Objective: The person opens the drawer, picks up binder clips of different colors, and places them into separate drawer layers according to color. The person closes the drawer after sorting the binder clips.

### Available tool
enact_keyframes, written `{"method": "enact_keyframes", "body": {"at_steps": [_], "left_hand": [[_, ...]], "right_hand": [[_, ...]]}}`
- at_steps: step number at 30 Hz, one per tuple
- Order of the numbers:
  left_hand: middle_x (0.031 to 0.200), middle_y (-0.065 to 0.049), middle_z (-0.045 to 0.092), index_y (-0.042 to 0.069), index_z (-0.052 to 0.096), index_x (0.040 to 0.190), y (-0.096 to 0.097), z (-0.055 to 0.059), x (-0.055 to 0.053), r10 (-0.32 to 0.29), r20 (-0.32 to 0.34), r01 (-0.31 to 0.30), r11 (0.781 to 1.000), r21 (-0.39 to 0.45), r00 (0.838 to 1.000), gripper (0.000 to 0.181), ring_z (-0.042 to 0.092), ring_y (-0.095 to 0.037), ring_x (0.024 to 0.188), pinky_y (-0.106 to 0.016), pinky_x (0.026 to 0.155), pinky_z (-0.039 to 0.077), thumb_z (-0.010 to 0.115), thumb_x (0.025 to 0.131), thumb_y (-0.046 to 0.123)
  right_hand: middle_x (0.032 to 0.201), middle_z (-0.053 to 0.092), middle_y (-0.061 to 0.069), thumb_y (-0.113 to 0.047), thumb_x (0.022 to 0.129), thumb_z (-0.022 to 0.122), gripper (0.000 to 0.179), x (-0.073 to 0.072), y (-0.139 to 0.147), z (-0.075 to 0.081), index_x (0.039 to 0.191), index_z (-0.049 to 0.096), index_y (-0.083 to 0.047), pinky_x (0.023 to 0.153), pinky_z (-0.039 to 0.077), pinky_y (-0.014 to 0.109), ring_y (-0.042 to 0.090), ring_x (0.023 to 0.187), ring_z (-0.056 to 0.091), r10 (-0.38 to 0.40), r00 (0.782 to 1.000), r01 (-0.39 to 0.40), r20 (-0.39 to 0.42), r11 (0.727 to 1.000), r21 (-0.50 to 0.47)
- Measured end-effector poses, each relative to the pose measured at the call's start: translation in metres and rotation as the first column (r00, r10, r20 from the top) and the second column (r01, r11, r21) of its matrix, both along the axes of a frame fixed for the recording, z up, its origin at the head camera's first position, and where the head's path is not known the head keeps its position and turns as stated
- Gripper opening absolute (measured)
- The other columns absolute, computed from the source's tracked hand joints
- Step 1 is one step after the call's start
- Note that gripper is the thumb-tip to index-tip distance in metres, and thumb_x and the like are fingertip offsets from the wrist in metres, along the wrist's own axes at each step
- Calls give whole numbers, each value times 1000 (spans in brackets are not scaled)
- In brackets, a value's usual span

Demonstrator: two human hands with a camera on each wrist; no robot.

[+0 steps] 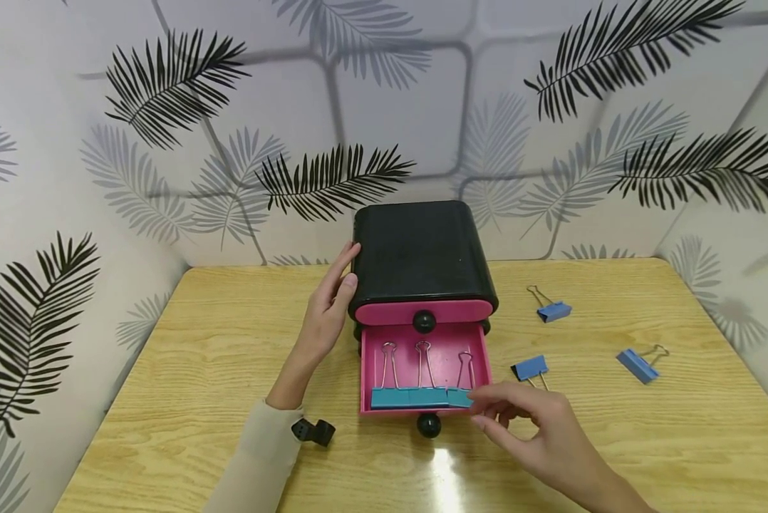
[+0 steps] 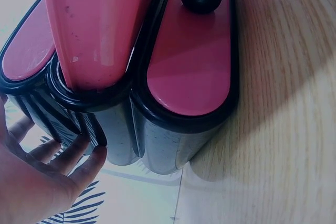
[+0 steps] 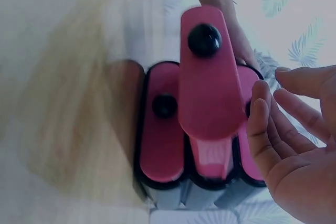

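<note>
A small black cabinet [image 1: 422, 249] has three stacked pink-fronted drawers, each with a round black knob. Its middle drawer [image 1: 483, 349] is pulled out and holds three teal binder clips [image 1: 397, 397] in a row along the front, wire handles pointing back. The rightmost clip [image 1: 459, 397] sits slightly askew. My left hand [image 1: 323, 317] rests against the cabinet's left side with extended fingers. Over the drawer's front right corner, my right hand [image 1: 538, 427] has its fingertips at the rightmost clip's end, thumb and forefinger apart. The right wrist view shows nothing between those fingers.
Three blue binder clips lie on the wooden table [image 1: 230, 370] right of the cabinet: one at the back [image 1: 553, 311], one by my right hand [image 1: 530, 368], one farther right [image 1: 638, 365]. A leaf-patterned wall [image 1: 410, 114] stands behind the cabinet.
</note>
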State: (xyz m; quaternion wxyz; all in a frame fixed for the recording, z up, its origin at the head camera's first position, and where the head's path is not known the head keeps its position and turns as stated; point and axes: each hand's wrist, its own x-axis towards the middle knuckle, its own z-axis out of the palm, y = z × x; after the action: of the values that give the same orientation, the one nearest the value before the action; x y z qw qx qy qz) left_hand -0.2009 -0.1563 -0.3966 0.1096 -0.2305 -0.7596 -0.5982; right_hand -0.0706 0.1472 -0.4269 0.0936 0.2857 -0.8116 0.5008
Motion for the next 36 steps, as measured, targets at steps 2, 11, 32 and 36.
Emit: {"method": "enact_keyframes", "body": {"at_steps": [2, 11, 32, 36], "left_hand": [[166, -19, 27, -1, 38, 157, 0, 0, 0, 1, -3, -1, 1000, -1, 1000, 50, 28, -27, 153, -47, 120, 30, 43, 108, 5], [166, -20, 27, 0, 38, 157, 0, -1, 0, 6, -6, -6, 1000, -7, 1000, 50, 30, -26, 152, -47, 120, 31, 43, 108, 6], [166, -19, 28, -1, 39, 156, 0, 1, 1, 17, -9, -17, 1000, -8, 1000, 49, 29, -26, 153, -47, 120, 32, 43, 108, 6], [166, -19, 27, -1, 39, 156, 0, 1, 2, 8, -6, -8, 1000, -6, 1000, 49, 29, -27, 152, -49, 119, 31, 43, 108, 5]], "right_hand": [[97, 75, -4, -1, 89, 79, 28, 2, -4, -4, 114, 73, -13, 65, 59, 25, 8, 76, 67, 28, 1000, -27, 8, 999, -16], [99, 75, -3, -9, 95, 74, 25, 9, -20, -16, 118, 69, -17, 61, 60, 28, 13, 77, 73, 144, 983, -142, 115, 989, -31], [117, 73, 7, -12, 97, 72, 34, 9, -41, -29, 131, 68, -12, 74, 60, 25, 12, 90, 74, 167, 948, -167, 270, 986, -23], [115, 74, 4, -10, 96, 73, 32, 9, -42, -31, 128, 71, -11, 77, 60, 27, 12, 91, 73, 135, 962, -135, 236, 991, -18]]}}
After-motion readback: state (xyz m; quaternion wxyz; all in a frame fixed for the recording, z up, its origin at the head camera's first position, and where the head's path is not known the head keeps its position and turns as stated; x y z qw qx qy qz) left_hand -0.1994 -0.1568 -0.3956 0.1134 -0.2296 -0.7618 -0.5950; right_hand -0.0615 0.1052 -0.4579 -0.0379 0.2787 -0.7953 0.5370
